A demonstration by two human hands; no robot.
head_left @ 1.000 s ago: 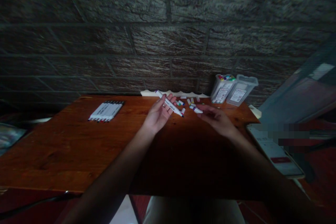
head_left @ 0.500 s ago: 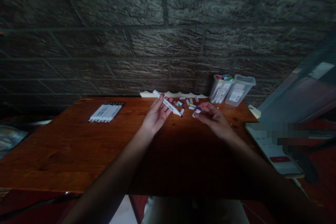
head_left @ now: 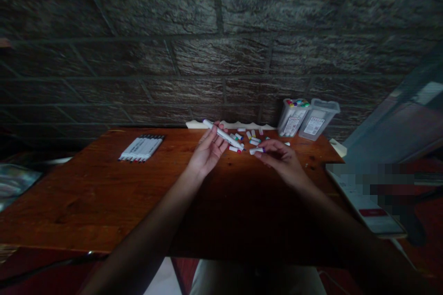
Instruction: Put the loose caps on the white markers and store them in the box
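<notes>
My left hand (head_left: 206, 152) is closed on a white marker (head_left: 226, 137), its uncapped dark tip pointing down to the right and a purple end at the upper left. Between thumb and fingers, my right hand (head_left: 282, 159) pinches a white marker cap (head_left: 256, 150) with a purple end. The cap's open side faces the marker's tip, and a small gap separates them. Behind and between the hands, several loose marker caps (head_left: 255, 140) with coloured ends lie on the table. A cap with a red end (head_left: 235, 149) lies just under the marker tip.
Several uncapped white markers (head_left: 141, 148) lie in a row on the wooden table (head_left: 86, 193) at the left. Two clear plastic boxes stand at the back right: one box (head_left: 292, 120) holds markers, the other box (head_left: 316, 122) is beside it. A brick wall (head_left: 194, 55) rises behind.
My right hand has turned the cap from a slant to nearly level, its open end now facing the marker. The marker in my left hand has rolled slightly, its print less visible.
</notes>
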